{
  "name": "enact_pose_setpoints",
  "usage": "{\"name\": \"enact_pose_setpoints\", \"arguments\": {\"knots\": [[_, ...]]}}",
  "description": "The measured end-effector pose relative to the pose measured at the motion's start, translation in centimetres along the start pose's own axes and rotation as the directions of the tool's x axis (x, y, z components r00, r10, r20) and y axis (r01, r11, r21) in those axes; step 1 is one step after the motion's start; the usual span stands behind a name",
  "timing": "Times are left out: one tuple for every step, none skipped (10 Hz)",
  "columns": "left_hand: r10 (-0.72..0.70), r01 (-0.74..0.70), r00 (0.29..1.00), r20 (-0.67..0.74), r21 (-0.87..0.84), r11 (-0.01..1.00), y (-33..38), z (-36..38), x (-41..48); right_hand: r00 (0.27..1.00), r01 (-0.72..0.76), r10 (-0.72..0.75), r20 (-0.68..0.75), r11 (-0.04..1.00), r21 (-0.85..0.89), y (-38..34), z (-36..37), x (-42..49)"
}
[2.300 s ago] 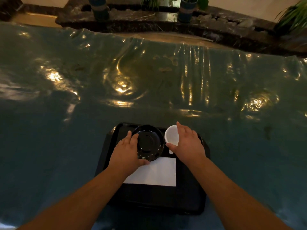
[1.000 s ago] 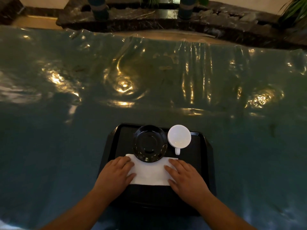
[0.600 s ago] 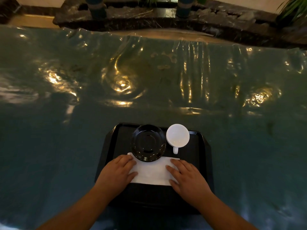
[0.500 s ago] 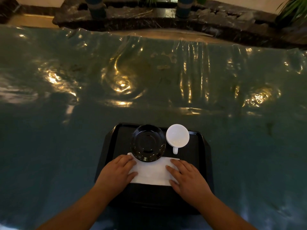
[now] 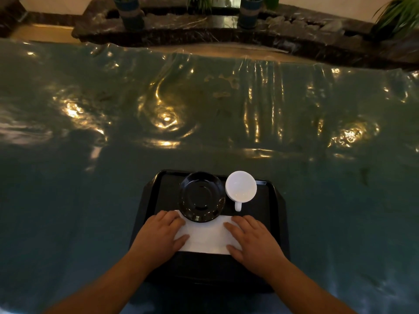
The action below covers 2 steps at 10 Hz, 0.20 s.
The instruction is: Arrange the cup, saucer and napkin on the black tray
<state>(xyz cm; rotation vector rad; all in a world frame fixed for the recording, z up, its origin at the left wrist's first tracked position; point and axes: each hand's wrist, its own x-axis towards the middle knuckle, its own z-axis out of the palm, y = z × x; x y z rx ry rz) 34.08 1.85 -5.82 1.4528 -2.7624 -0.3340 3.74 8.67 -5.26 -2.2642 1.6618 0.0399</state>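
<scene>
Both palms flat, fingers spread, the left hand (image 5: 163,237) and right hand (image 5: 254,242) press the white napkin (image 5: 207,239) on the black tray (image 5: 275,214), whose far edge lies under the saucer (image 5: 201,197) (cup (image 5: 240,188) beside it), so dragging could tip the saucer.

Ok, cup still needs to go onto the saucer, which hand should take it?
Right hand, probably: the cup sits just beyond it, handle toward it. Left hand would cross over the saucer.

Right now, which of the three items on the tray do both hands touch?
The white napkin, nearest the person: both hands lie flat on its ends. The saucer and cup stand untouched.
</scene>
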Motion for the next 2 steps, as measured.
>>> {"name": "enact_pose_setpoints", "arguments": {"knots": [[-0.039, 0.037, 0.998, -0.057, -0.043, 0.998, 0.4, -0.6, 0.2, 0.997, 0.001, 0.001, -0.076, 0.999, 0.035, -0.5, -1.1, 0.4], [-0.095, 0.087, 0.992, -0.084, -0.094, 0.992, 0.6, -2.0, 1.1, 0.989, -0.002, 0.010, -0.148, 0.999, 0.054, -0.7, -2.8, 1.1]]}}
